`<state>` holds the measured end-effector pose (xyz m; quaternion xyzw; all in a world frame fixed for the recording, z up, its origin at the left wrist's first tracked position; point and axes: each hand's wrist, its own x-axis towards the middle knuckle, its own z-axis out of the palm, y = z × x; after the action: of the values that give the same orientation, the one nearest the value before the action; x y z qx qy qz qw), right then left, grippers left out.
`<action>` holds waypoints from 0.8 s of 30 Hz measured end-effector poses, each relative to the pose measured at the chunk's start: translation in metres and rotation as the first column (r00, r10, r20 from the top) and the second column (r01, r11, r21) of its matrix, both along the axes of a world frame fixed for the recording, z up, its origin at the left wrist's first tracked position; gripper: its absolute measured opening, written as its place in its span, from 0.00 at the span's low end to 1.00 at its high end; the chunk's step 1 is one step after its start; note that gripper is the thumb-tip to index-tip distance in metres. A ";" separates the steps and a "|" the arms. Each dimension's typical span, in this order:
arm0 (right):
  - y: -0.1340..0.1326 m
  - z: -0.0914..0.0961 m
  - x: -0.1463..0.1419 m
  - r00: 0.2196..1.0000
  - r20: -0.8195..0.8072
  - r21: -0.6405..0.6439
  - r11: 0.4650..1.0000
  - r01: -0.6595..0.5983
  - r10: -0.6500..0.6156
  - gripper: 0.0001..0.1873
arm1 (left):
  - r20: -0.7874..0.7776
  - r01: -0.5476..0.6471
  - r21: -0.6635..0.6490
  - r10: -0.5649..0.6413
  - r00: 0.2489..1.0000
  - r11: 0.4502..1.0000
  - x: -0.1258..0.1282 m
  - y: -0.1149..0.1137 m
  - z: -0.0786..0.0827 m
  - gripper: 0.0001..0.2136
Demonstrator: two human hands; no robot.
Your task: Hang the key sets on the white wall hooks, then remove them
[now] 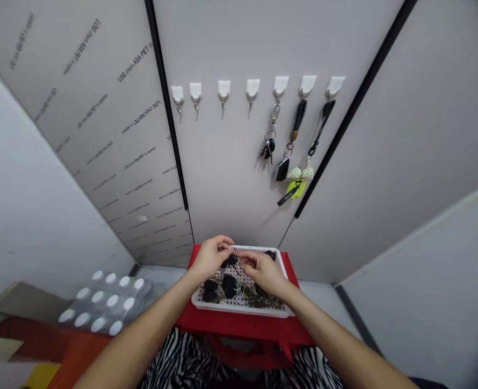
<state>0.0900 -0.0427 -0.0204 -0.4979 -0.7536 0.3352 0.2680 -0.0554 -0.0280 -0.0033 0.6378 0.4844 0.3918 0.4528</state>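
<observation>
A white perforated basket (206,304) sits on a red stool (243,327) and holds several black key fobs and key rings (227,284). My left hand (211,258) and my right hand (263,272) meet above the basket, both pinched on a black key fob (231,261). On the grey wall above runs a row of white hooks (224,89). The three rightmost hooks carry a key bunch (268,147), a black fob on a leather strap (291,141), and a strap with a green tag (299,181). The left hooks hang bare.
A pack of bottles with white caps (103,302) lies on the floor to the left, beside flat boards (24,302). Black vertical strips (168,102) divide the wall panels. Zebra-patterned fabric (198,362) covers my lap below the stool.
</observation>
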 end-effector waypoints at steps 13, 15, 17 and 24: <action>-0.007 -0.019 -0.019 0.833 0.553 0.048 0.997 -0.068 0.030 0.10 | -0.576 0.154 0.183 -0.021 0.817 0.971 -0.019 -0.011 -0.004 0.10; -0.005 -0.023 -0.018 0.855 0.518 0.030 0.999 -0.041 0.020 0.07 | -0.642 0.182 0.184 -0.022 0.766 0.966 -0.022 -0.014 -0.004 0.11; -0.001 -0.025 -0.014 0.885 0.465 0.028 1.000 0.011 -0.023 0.07 | -0.681 0.214 0.196 -0.024 0.732 0.957 -0.025 -0.017 -0.004 0.11; -0.002 -0.014 -0.004 0.912 0.408 -0.042 0.998 -0.039 0.053 0.12 | -0.726 0.331 0.280 -0.027 0.687 0.901 -0.025 -0.022 -0.011 0.12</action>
<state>0.0856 -0.0446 -0.0344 -0.5433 -0.7989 0.2422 0.0885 -0.0801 -0.0496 -0.0145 0.8603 0.4660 0.1582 0.1332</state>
